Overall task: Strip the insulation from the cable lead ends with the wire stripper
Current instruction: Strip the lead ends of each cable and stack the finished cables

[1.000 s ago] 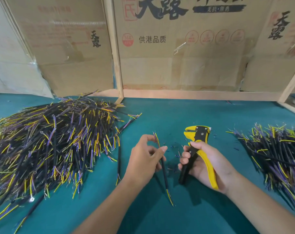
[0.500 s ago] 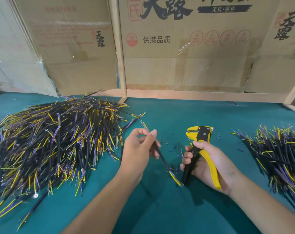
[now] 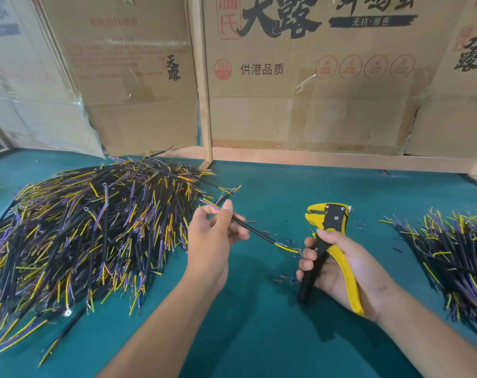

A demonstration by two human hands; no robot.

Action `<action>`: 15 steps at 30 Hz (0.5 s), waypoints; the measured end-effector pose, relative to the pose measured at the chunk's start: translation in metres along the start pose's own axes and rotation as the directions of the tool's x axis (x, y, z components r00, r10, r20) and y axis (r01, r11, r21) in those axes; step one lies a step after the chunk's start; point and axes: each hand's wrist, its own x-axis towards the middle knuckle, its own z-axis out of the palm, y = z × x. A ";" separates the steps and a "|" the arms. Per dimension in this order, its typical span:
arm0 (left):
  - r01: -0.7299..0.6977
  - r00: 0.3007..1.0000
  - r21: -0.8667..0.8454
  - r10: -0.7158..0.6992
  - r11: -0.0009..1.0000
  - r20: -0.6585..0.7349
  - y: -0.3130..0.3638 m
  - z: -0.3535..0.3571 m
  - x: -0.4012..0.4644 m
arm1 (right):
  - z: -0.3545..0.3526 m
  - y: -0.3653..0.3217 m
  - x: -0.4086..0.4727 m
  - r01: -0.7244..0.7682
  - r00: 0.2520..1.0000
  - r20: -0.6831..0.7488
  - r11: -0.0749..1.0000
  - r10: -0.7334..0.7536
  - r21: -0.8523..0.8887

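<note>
Centrally, slim black cable [image 3: 255, 231], yellow-handled stripper [image 3: 330, 242]

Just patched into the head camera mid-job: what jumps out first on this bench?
The big heap of black cables with yellow and purple lead ends fills the left of the teal table, with a smaller pile at the right edge. Centre stage, the left hand pinches one cable, its yellow lead pointing at the right hand, which grips a yellow-and-black wire stripper, head up. Printed cardboard boxes wall the back.
</note>
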 end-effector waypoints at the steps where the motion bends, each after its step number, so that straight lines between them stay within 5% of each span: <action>1: -0.013 1.000 0.005 0.013 1.000 0.001 0.000 0.000 0.000 | 0.004 -0.001 -0.005 0.022 0.999 0.024 0.999 -0.021 -0.036; 6: -0.048 0.998 0.021 0.047 0.999 0.032 -0.002 0.001 0.000 | 0.024 -0.003 -0.028 0.148 0.982 0.153 0.949 -0.108 -0.280; 15: -0.034 0.996 -0.033 0.036 0.999 0.075 -0.001 0.001 -0.002 | 0.028 -0.005 -0.035 0.232 0.968 0.192 0.862 -0.160 -0.451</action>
